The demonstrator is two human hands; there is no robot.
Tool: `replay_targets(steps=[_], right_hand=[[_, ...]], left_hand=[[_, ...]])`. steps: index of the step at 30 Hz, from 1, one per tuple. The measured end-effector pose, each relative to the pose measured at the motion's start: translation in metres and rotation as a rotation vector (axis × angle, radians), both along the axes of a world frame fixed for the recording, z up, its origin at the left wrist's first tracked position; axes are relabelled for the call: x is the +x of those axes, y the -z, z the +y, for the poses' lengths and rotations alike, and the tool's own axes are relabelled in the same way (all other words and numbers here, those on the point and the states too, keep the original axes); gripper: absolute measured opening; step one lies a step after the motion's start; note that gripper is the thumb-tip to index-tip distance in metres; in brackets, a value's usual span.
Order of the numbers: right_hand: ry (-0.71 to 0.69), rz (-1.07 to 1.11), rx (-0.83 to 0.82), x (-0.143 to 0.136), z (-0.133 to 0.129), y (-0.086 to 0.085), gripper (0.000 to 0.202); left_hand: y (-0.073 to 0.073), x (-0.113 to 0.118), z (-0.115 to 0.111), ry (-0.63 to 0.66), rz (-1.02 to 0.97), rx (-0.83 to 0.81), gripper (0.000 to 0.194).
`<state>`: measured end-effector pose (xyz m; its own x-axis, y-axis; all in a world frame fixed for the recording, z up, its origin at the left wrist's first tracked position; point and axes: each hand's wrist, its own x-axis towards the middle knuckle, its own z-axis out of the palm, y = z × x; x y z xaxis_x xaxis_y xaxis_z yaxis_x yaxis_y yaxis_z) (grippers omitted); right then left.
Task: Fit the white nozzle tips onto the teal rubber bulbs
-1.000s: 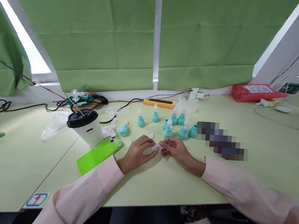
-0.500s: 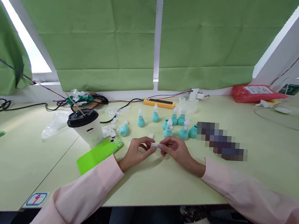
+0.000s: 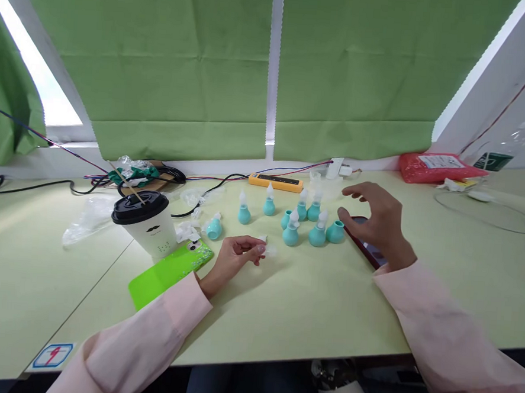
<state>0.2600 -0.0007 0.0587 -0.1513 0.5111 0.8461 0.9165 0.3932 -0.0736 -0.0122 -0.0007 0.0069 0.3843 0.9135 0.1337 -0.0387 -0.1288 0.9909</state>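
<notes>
Thumb and fingertips of my left hand (image 3: 236, 255) pinch a small clear piece (image 3: 270, 251) close to the tabletop (image 3: 309, 306), likely because something so slight would vanish inside a full fist; its exact shape is too blurred to tell. My right hand (image 3: 375, 222) is empty, fingers curved and thumb held apart, raised by the dark phone (image 3: 372, 254), whose upper end it partly hides. Just to its left sits an open-mouthed turquoise bulb (image 3: 335, 232), the nearest of the cluster. The turquoise bulbs with clear tips (image 3: 291, 235) stand upright beyond my hands, I suppose because their flat bases let them stay put; grouped like that, they fall within easy reach and leave the front strip of table to work over. One tipped bulb (image 3: 215, 229) lies apart on the left. The green phone (image 3: 168, 277) lies flat beside my left forearm, and the paper cup (image 3: 151, 234) stands behind it, perhaps set there to keep the drink away from the bulbs.
</notes>
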Motion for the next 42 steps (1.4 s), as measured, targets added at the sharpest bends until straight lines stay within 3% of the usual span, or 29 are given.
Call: replay_targets(steps=[5, 8, 11, 14, 17, 19, 22, 24, 28, 31, 42], right_hand=[[0.225, -0.36, -0.67, 0.015, 0.012, 0.006, 0.039], [0.206, -0.352, -0.833, 0.015, 0.014, 0.013, 0.022], [0.203, -0.258, -0.777, 0.022, 0.013, 0.007, 0.02], [0.136, -0.057, -0.523, 0.032, 0.009, -0.007, 0.026], [-0.276, 0.322, -0.226, 0.027, -0.003, -0.02, 0.029], [-0.606, 0.516, -0.319, 0.012, -0.013, -0.022, 0.028], [-0.87, 0.56, -0.595, -0.022, -0.028, -0.015, 0.028], [-0.862, 0.399, -0.619, -0.044, -0.034, -0.002, 0.028], [-0.594, 0.044, -0.293, -0.069, -0.034, 0.03, 0.027], [-0.535, -0.1, -0.284, -0.074, -0.032, 0.045, 0.02], [-0.488, -0.056, -0.503, -0.077, -0.032, 0.049, 0.023]], left_hand=[[-0.001, 0.0, 0.0, 0.046, -0.126, -0.097, 0.024], [-0.004, 0.001, -0.003, 0.102, -0.153, -0.139, 0.029], [-0.005, 0.002, -0.004, 0.139, -0.136, -0.13, 0.028], [-0.003, 0.002, -0.003, 0.132, -0.149, -0.111, 0.026], [-0.003, 0.001, -0.001, 0.102, -0.172, -0.085, 0.025], [-0.003, 0.001, -0.001, 0.082, -0.185, -0.067, 0.025], [-0.004, -0.001, 0.0, 0.079, -0.218, -0.088, 0.027], [-0.003, -0.002, 0.001, 0.084, -0.243, -0.135, 0.03], [-0.002, -0.005, 0.004, 0.087, -0.287, -0.184, 0.021], [-0.003, -0.006, 0.004, 0.156, -0.247, -0.184, 0.018], [-0.017, -0.007, 0.0, 0.196, -0.028, -0.133, 0.025]])
